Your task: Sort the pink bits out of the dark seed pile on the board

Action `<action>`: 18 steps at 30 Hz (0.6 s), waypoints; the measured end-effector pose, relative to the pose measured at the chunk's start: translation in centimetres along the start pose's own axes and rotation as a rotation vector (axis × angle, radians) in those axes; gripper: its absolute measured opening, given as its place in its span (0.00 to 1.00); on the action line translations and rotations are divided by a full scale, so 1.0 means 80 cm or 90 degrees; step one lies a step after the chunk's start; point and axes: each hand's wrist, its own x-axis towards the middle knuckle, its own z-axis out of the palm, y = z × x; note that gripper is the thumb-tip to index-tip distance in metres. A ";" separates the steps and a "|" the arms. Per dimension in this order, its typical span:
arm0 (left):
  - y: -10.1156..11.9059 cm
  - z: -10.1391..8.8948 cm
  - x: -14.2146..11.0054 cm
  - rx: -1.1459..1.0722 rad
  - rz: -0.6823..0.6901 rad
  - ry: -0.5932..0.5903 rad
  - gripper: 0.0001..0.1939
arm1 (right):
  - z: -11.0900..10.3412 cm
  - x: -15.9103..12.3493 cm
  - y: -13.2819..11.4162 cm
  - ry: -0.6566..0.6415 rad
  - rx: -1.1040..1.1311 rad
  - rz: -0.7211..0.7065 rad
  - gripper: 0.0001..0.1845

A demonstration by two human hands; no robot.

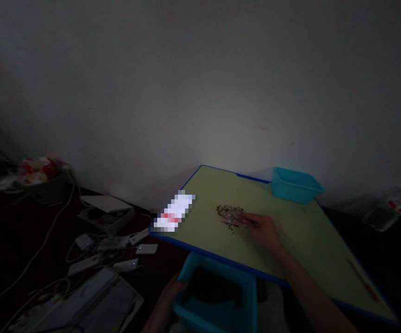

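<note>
On the pale yellow tabletop lies a scattered pile of small dark grains (231,215), with some pinkish and whitish bits among them. My right hand (264,231) reaches in from the right, fingers drawn together at the pile's right edge. The dim light hides what is between its fingertips. Below the near table edge, my left hand (175,290) grips the left side of a light blue plastic bin (252,300). Inside that bin is a dark mass (214,286) whose kind I cannot make out.
A second blue bin (295,187) stands at the table's back right corner. A blurred bright panel (174,212) lies at the left edge. A thin stick-like tool (365,280) rests at the right. Chargers and cables (117,249) clutter the floor at left; a wall rises behind.
</note>
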 end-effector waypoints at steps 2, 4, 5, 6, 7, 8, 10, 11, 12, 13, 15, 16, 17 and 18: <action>0.001 0.002 -0.002 0.005 -0.005 -0.008 0.35 | 0.001 -0.001 0.000 -0.006 -0.002 -0.003 0.15; 0.001 0.002 -0.002 -0.005 0.009 -0.020 0.33 | 0.001 -0.001 -0.001 -0.002 -0.002 -0.005 0.15; 0.000 0.001 -0.002 -0.013 0.015 -0.023 0.31 | 0.001 -0.001 -0.001 -0.001 -0.002 -0.005 0.15; -0.001 0.000 -0.001 -0.019 0.017 -0.024 0.29 | 0.000 -0.001 -0.001 -0.003 -0.002 -0.004 0.15; -0.002 -0.002 0.001 -0.024 0.016 -0.022 0.27 | 0.000 -0.001 -0.001 -0.007 -0.002 -0.004 0.15; -0.004 -0.003 0.003 -0.024 0.012 -0.019 0.27 | 0.000 -0.002 -0.001 -0.012 -0.003 -0.005 0.15; -0.005 -0.006 0.006 -0.016 -0.005 -0.010 0.29 | 0.000 -0.002 -0.001 -0.020 0.001 -0.011 0.15; -0.006 -0.007 0.007 -0.010 -0.015 -0.006 0.31 | 0.000 -0.002 0.000 -0.020 0.006 -0.017 0.16; -0.005 -0.007 0.007 -0.005 -0.022 0.000 0.31 | 0.000 -0.002 0.000 -0.017 0.012 -0.021 0.16; -0.004 -0.005 0.006 -0.001 -0.026 0.008 0.31 | 0.001 -0.002 0.000 -0.011 0.017 -0.022 0.16; 0.000 0.000 0.000 0.003 -0.016 0.020 0.27 | 0.002 -0.003 0.000 -0.008 0.022 -0.022 0.16; 0.002 0.005 -0.004 0.005 -0.004 0.026 0.25 | 0.002 -0.003 0.001 -0.013 0.025 -0.021 0.16; 0.004 0.011 -0.010 0.006 0.019 0.031 0.24 | 0.002 -0.004 0.001 -0.020 0.026 -0.022 0.15; 0.006 0.018 -0.017 0.013 0.016 0.045 0.23 | 0.002 -0.004 0.001 -0.026 0.028 -0.024 0.15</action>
